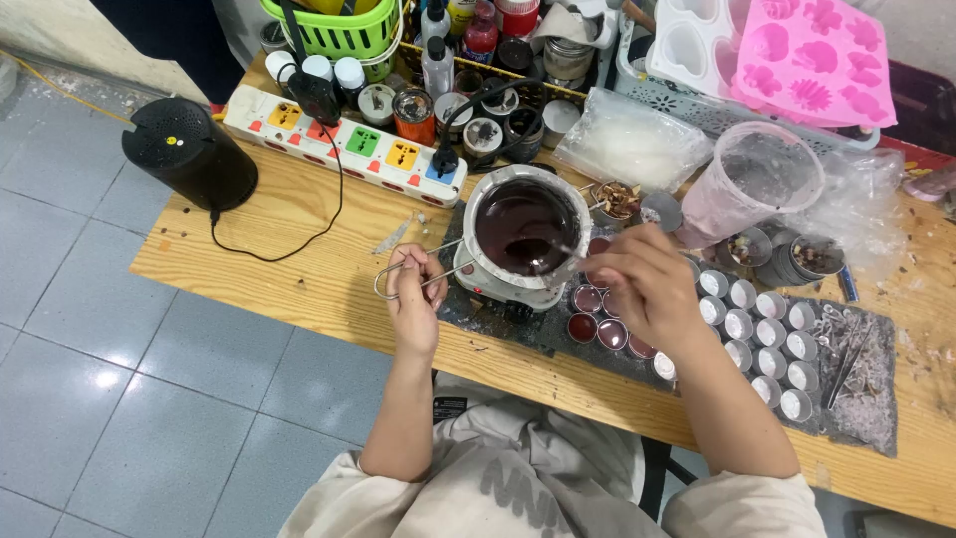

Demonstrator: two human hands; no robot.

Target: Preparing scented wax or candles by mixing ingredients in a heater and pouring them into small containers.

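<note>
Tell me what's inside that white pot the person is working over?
The white pot holds a dark reddish-brown glossy liquid, nearly full. The right hand dips a thin utensil into it; the left hand steadies the wire handle. The pot's bottom is hidden under the liquid.

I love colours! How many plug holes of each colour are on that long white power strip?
Yellow sockets: 2
Red socket: 1
Green socket: 1
Blue socket: 1
Total: 5
</note>
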